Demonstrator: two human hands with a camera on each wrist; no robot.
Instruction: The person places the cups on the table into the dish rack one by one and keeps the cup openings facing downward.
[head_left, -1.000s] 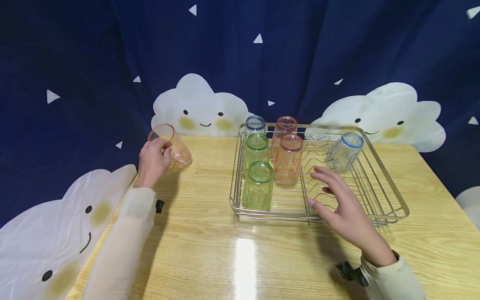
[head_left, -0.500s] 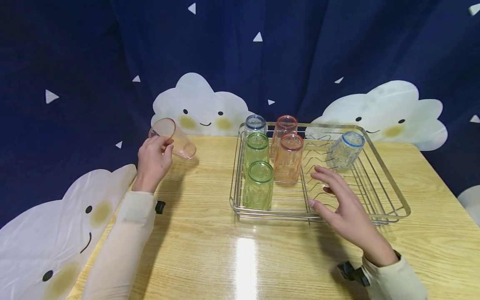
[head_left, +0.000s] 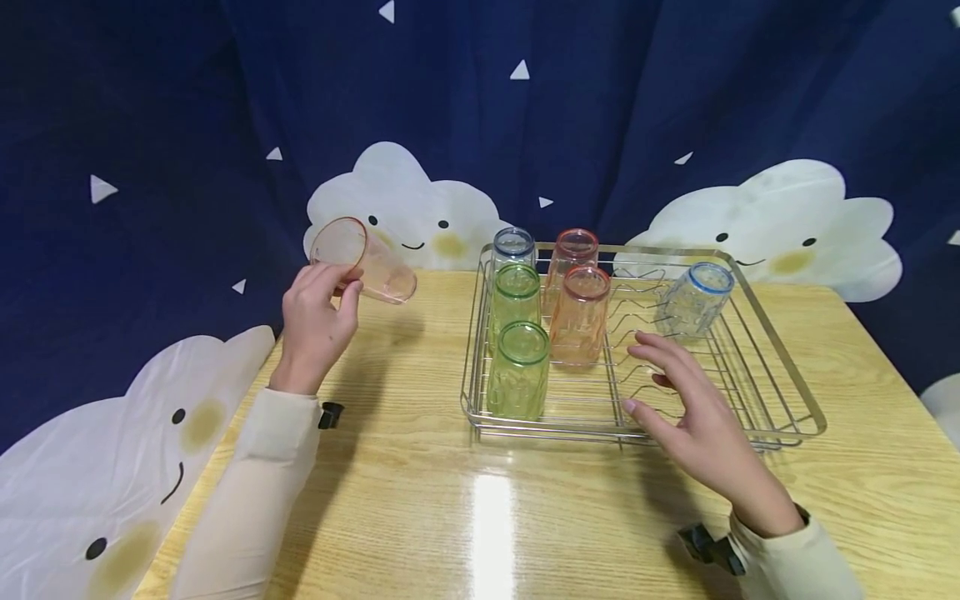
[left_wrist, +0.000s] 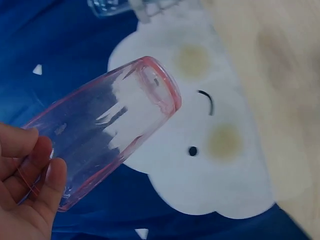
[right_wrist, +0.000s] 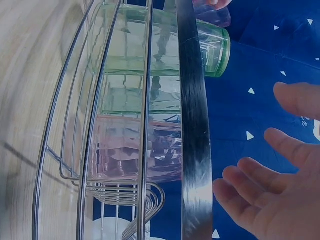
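Note:
A clear pink-orange drinking glass (head_left: 390, 268) hangs tilted above the table's left back part, its open mouth toward the upper left. My left hand (head_left: 318, 321) pinches its rim between thumb and fingers, as the left wrist view also shows, with the glass (left_wrist: 107, 130) stretching away from the fingertips. My right hand (head_left: 693, 417) hovers over the front edge of the wire rack (head_left: 780, 350), fingers spread and holding nothing. Upside down in the rack's left part stand green glasses (head_left: 517, 375), an orange glass (head_left: 577, 321), a red-rimmed glass (head_left: 573, 250) and a dark-blue-rimmed one (head_left: 513, 246).
A blue-rimmed glass (head_left: 696, 302) leans at the rack's back right. Wire dividers run through the rack's middle. The wooden table (head_left: 405, 500) meets a dark blue curtain (head_left: 450, 83) with clouds and white triangles behind and at the left.
My left hand has lifted the pink-orange glass off the table and shifted slightly right, tipping it closer to horizontal. The right hand has hardly moved.

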